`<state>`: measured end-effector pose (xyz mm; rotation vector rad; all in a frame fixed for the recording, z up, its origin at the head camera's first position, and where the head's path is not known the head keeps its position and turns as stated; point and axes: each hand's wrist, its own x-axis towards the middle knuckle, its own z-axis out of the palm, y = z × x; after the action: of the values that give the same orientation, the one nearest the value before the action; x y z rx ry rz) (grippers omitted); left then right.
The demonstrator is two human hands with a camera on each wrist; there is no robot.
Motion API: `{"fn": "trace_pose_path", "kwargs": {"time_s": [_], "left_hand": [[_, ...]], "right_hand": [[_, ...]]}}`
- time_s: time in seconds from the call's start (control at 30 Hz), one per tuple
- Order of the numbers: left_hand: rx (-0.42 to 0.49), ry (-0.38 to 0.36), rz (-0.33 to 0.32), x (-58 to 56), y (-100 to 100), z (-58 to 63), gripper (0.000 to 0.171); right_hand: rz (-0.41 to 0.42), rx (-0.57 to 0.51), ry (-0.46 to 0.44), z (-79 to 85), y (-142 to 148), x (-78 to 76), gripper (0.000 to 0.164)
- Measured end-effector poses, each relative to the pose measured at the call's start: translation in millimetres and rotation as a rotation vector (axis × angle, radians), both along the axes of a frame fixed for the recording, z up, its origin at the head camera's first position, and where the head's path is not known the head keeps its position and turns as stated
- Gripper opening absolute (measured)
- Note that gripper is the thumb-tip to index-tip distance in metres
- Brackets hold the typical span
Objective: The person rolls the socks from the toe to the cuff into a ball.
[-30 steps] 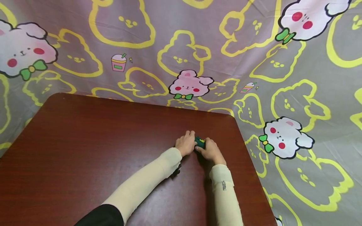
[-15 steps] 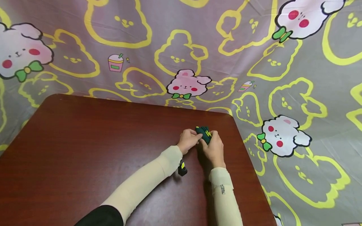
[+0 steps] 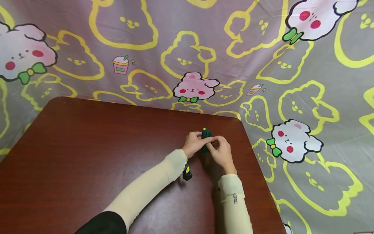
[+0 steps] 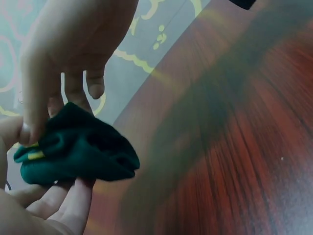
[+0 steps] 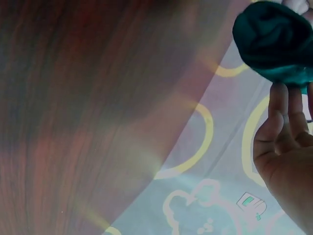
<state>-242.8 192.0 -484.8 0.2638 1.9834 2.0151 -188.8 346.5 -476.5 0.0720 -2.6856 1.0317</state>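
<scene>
Between the two hands is a small dark green bundle of soft cloth (image 3: 206, 132) with yellow marks, lifted over the right part of the table. My left hand (image 3: 193, 144) holds it from the left, thumb reaching across its near side. From the right, my right hand (image 3: 224, 155) pinches it, and the fingertips of both hands nearly meet in front. Up close in the left wrist view, the cloth bundle (image 4: 78, 147) looks folded and bunched, with fingers above and below it. In the right wrist view the bundle (image 5: 271, 41) shows a rounded, folded end above fingertips.
The reddish-brown wooden table (image 3: 102, 156) fills the lower middle. A curtain (image 3: 140, 61) printed with bears and rabbits stands around its back and right edges. Under the left wrist hangs a small black device (image 3: 187, 172). Pale sleeves cover both forearms.
The hands have lifted the cloth bundle a little. It has turned in their fingers, and now stands more upright. The left thumb has come across to the right fingers.
</scene>
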Motion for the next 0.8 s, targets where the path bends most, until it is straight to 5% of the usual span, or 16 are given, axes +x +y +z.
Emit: {"fn": "trace_pose_path", "kwargs": {"time_s": [0.2, 0.4, 0.57, 0.8], "left_hand": [[0.091, -0.015, -0.112, -4.7, -7, 0.4, 0.039], [0.099, -0.061, -0.151, -11.1, -14, -0.5, 0.038], [0.037, -0.054, -0.19, -12.0, -16, 3.1, 0.04], [-0.097, 0.067, -0.179, -8.2, -15, 6.6, 0.036]], "right_hand": [[0.001, -0.089, 0.006, 3.9, 4, -0.2, 0.03], [-0.002, -0.155, 0.003, 5.7, 5, -0.5, 0.021], [0.01, -0.135, 0.044, 8.3, 4, -2.2, 0.017], [-0.044, -0.112, 0.068, 12.8, 0, -3.3, 0.009]]}}
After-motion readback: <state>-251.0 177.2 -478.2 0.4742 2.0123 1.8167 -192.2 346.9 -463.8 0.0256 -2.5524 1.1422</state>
